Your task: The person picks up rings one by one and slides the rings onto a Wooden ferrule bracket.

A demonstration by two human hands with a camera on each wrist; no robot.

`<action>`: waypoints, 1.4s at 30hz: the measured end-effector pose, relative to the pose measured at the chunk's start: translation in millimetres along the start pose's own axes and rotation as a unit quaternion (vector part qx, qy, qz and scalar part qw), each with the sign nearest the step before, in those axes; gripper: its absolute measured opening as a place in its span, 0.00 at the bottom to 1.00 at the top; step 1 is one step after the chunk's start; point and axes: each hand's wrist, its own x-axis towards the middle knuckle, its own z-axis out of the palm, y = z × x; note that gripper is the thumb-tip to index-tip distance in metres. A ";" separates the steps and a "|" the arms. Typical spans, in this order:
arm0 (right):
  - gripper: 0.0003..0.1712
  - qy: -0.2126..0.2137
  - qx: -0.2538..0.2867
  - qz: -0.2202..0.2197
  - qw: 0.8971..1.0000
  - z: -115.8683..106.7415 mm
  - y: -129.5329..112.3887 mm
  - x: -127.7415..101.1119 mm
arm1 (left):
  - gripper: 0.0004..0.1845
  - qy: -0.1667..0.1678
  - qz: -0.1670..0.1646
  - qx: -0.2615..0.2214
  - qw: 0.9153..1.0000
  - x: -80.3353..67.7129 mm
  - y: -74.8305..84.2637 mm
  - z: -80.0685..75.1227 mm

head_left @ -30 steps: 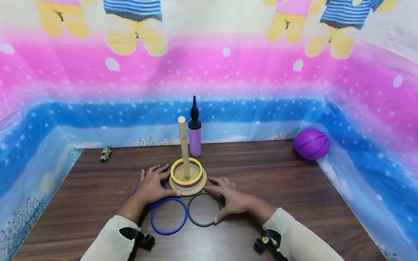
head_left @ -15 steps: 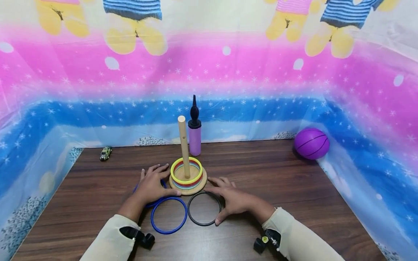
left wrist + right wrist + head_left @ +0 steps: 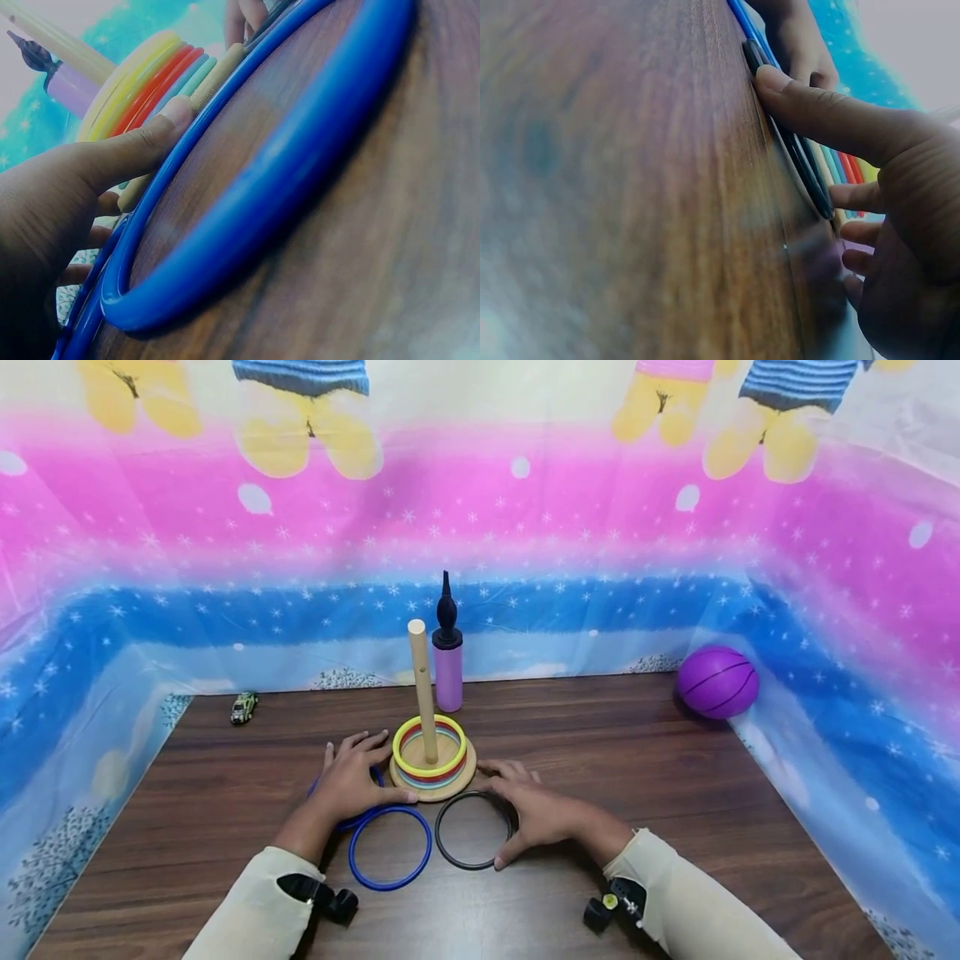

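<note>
A wooden ring-toss stand (image 3: 422, 693) stands mid-table with several coloured rings around its peg, a yellow ring (image 3: 395, 752) uppermost. My left hand (image 3: 347, 785) is at its left side, fingers spread and thumb tip against the front of its base (image 3: 217, 79). Beneath that hand a blue ring (image 3: 352, 823) is partly hidden. Another blue ring (image 3: 372, 885) lies flat in front. My right hand (image 3: 543, 817) holds a black ring (image 3: 468, 867) across its right side, thumb at the near edge (image 3: 751, 52) and index finger at the far edge. Whether a second black ring lies there I cannot tell.
Behind the stand is a purple hand pump (image 3: 448, 677) with a black top. A purple ball (image 3: 717, 682) rests at the back right, a toy car (image 3: 243, 707) at the back left. Patterned cloth (image 3: 585, 527) borders the brown table (image 3: 600, 735) on three sides.
The head view has tipped down a little, so everything sits higher in it. The black ring has shifted very slightly right with my right hand. My left hand stays at the stand.
</note>
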 end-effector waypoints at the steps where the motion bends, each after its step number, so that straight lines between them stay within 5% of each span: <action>1: 0.62 0.003 -0.002 -0.002 1.000 -0.2 -0.4 0.2 | 0.59 0.000 0.000 -0.001 1.000 -0.1 0.4 -0.6; 26: 0.67 0.012 -0.059 0.004 0.998 -2.7 -11.4 -3.6 | 0.59 -0.002 0.004 -0.004 1.000 -0.9 -1.0 -0.7; 42: 0.67 0.036 -0.032 -0.061 0.997 -10.8 -11.2 -6.2 | 0.59 -0.002 0.004 -0.004 1.000 0.4 -2.3 0.1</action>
